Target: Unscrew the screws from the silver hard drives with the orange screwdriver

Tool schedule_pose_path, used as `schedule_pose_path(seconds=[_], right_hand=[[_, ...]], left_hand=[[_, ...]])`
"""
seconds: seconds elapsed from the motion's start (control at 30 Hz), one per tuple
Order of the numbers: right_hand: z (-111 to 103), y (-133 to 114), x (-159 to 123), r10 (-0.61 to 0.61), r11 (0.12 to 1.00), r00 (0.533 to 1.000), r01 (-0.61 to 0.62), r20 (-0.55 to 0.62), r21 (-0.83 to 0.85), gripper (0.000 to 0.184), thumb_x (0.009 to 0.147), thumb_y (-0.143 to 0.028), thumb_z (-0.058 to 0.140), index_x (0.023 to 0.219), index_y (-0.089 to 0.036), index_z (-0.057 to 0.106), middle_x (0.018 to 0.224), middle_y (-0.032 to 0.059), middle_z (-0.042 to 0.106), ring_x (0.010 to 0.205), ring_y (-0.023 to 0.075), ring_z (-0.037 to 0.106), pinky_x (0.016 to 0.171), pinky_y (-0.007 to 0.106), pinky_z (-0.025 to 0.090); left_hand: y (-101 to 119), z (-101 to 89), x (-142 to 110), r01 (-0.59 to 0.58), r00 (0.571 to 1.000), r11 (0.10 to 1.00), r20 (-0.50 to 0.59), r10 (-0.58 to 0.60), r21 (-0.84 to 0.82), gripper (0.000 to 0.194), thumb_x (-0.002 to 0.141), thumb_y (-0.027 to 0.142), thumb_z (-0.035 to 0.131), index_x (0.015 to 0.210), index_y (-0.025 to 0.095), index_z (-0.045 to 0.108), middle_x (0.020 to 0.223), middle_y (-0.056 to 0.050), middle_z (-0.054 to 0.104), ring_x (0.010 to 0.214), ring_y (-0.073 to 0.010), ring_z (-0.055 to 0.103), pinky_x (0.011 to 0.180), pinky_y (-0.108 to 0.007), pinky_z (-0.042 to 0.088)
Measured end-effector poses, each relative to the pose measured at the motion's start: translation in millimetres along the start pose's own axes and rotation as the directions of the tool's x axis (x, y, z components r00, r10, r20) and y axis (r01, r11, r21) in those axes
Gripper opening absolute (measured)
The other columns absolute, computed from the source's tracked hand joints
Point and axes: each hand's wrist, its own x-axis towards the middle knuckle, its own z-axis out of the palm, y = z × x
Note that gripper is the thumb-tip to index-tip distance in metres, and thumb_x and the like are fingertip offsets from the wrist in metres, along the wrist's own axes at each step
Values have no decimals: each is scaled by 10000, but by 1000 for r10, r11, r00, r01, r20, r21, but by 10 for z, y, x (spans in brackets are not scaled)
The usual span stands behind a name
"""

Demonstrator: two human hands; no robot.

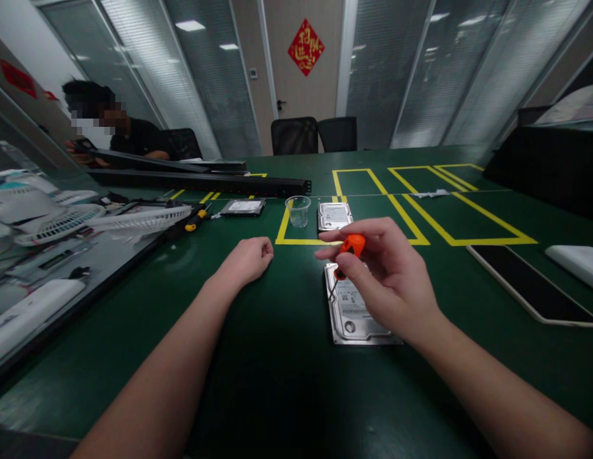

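My right hand (396,277) pinches a small screwdriver (352,245) with an orange and black handle between thumb and fingers. Its thin dark shaft slants down to the left edge of a silver hard drive (356,315) lying flat in front of me. Whether the tip touches a screw is too small to tell. Part of that drive is covered by my right hand. To the left, my left hand (251,260) rests on the green table with its fingers curled in, and nothing shows in them. Beyond the right hand lies a second hard drive (331,215), beside a clear plastic cup (298,213).
A third drive (243,207) and a yellow-black screwdriver (196,221) lie further left, by a grey tray (129,255) of white parts. Long black bars (205,182) lie behind. A phone (530,280) is at right. A person (134,134) sits far left.
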Motion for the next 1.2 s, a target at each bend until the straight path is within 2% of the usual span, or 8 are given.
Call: schedule_pose_path(seconds=[0.17,0.4,0.53,0.63,0.77,0.83,0.97,1.2], right_hand=[[23,59,-5,4,1000,1000,-4,6,-15,356,963,-229,783,1239,-266,560,1127,33,796,1023,207,816,901,387,662],[34,76,-30,-1,1000,999,1,-41,-6,343,978,-280,775,1257,-274,576,1151,43,796,1025,224,823,903,413,680],[27,31,-30,-27,999,998,28,-57,18,317,994,-265,753,1256,-291,577,1167,35,789,950,208,827,878,409,686],[-41,-32,7,-54,999,994,54,-99,-3,275,1012,-251,721,1243,-306,582,1159,33,784,904,205,822,833,404,687],[-257,-94,123,-122,986,967,93,-223,-136,240,1014,-286,720,1210,-289,582,1118,39,776,859,212,813,783,403,669],[-409,-85,187,-149,974,956,99,-253,-202,235,1017,-315,715,1207,-291,579,1093,36,773,839,207,808,751,389,658],[-721,36,237,-171,956,946,91,-277,-277,266,1005,-318,727,1223,-290,578,1048,33,755,813,211,798,748,396,646],[-993,332,27,-123,922,963,22,-238,-388,297,989,-286,728,1241,-276,572,1026,30,757,782,199,792,752,377,627]], left_hand=[[6,4,-12,-16,1000,1000,-14,16,5,95,937,230,618,929,216,711,932,-62,766,816,-221,687,704,-303,466],[43,-31,-36,-16,999,1000,-33,17,20,110,948,229,599,939,218,708,969,-72,770,855,-239,692,715,-318,468],[98,-62,-57,-29,995,999,-93,31,23,130,975,232,569,938,215,692,973,-77,762,864,-248,686,730,-335,467],[192,-103,-92,-85,984,996,-159,81,-23,117,995,233,570,970,211,682,963,-63,752,856,-236,688,748,-335,477],[418,-156,-184,-247,955,964,-193,226,-94,93,1007,221,582,1002,199,672,966,-52,734,858,-216,673,769,-331,482],[571,-160,-254,-347,929,929,-180,322,-129,87,1013,223,592,1003,200,676,975,-48,723,879,-209,662,791,-330,487],[930,-101,-416,-535,844,813,-99,528,-228,106,1035,205,582,986,193,675,988,-40,721,918,-195,654,819,-322,491],[1487,112,-446,-699,669,675,116,734,-236,141,1053,185,569,997,187,698,1063,-65,743,998,-217,650,910,-359,502]])
